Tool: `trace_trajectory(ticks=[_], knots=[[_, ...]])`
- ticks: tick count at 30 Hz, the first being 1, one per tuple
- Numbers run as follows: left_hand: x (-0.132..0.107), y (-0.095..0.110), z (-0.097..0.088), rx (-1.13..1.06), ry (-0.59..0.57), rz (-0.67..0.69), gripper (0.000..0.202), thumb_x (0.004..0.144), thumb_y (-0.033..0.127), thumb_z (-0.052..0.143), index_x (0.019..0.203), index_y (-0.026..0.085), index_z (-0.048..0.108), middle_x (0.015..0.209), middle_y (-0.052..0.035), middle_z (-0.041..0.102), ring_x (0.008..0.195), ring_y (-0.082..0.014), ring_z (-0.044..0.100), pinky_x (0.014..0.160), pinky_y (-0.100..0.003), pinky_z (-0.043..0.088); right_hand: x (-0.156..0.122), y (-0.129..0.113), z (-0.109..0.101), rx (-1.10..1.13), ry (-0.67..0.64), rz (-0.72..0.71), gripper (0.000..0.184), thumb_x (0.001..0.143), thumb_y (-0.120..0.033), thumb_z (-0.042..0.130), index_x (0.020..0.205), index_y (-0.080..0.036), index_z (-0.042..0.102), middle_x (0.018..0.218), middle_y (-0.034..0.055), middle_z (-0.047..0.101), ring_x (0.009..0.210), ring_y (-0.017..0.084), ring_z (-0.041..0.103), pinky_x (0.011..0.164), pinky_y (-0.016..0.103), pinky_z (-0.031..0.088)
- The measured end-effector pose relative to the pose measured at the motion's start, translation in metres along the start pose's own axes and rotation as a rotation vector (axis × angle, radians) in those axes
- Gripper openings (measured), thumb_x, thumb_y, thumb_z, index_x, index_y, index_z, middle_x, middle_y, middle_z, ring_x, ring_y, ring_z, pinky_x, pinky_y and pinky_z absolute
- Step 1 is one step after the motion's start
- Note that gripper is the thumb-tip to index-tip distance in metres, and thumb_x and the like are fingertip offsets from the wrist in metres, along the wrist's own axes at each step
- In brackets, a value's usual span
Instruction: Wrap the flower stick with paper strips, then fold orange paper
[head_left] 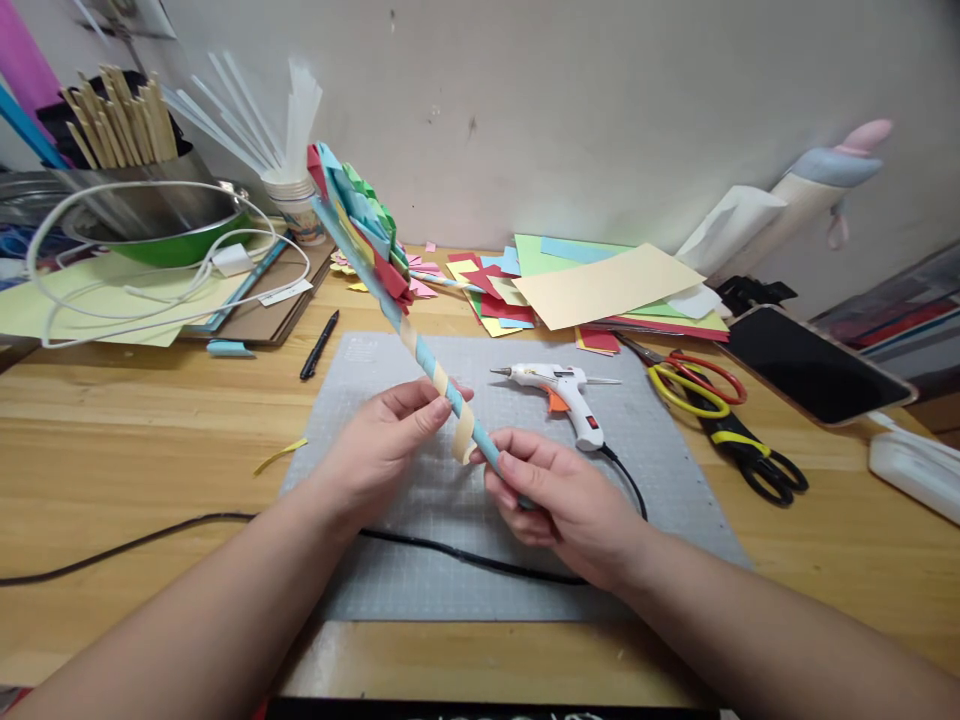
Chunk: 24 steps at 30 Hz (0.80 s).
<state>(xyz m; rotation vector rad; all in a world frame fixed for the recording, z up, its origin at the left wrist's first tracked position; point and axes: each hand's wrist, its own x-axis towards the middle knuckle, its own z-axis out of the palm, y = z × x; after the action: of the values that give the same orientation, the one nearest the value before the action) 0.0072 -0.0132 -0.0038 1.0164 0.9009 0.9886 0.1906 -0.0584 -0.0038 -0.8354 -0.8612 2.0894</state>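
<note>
At centre, left hand (394, 430) pinches and right hand (555, 490) clasps a blue stick (427, 357), fingers closed; apparently mid-wrap, the cream paper strip (463, 434) needs tautening.

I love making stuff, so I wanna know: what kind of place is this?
Probably a craft workspace, though I can't tell whether it's at home. A white, orange-triggered glue gun lies on a grey, gridded cutting mat, with flat, coloured paper sheets beyond.
</note>
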Motion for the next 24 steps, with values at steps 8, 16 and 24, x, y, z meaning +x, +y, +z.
trace_trajectory(ticks=[8,16,24], knots=[[0.0008,-0.0002,-0.0014,0.011,-0.009,-0.014,0.031,0.070,0.052,0.072,0.082,0.024,0.075,0.070,-0.0025,0.064,0.074,-0.0186,0.055,0.076,-0.033,0.040,-0.0005,-0.0006,0.0007,0.003,-0.012,0.001,0.018,0.090,-0.036,0.056,0.088,-0.019,0.058,0.059,-0.0081,0.041,0.040,0.002,0.020,0.036,0.017,0.011],[-0.0016,0.0016,0.0044,0.030,-0.013,-0.027,0.029,0.070,0.049,0.072,0.077,0.022,0.074,0.087,-0.0038,0.063,0.078,-0.0185,0.054,0.076,-0.032,0.043,0.0005,0.0031,-0.0007,0.014,-0.031,0.063,0.024,0.089,-0.040,0.056,0.082,-0.017,0.055,0.057,-0.0085,0.039,0.041,0.003,0.017,0.037,0.017,0.010],[-0.0028,0.0003,0.0076,-0.003,-0.052,0.051,0.022,0.076,0.044,0.068,0.081,0.023,0.071,0.095,-0.0010,0.059,0.080,-0.0155,0.052,0.080,-0.029,0.041,0.0002,0.0032,-0.0007,0.155,-0.109,0.152,0.024,0.089,-0.039,0.056,0.079,-0.017,0.053,0.056,-0.0091,0.036,0.040,0.002,0.014,0.037,0.015,0.009]])
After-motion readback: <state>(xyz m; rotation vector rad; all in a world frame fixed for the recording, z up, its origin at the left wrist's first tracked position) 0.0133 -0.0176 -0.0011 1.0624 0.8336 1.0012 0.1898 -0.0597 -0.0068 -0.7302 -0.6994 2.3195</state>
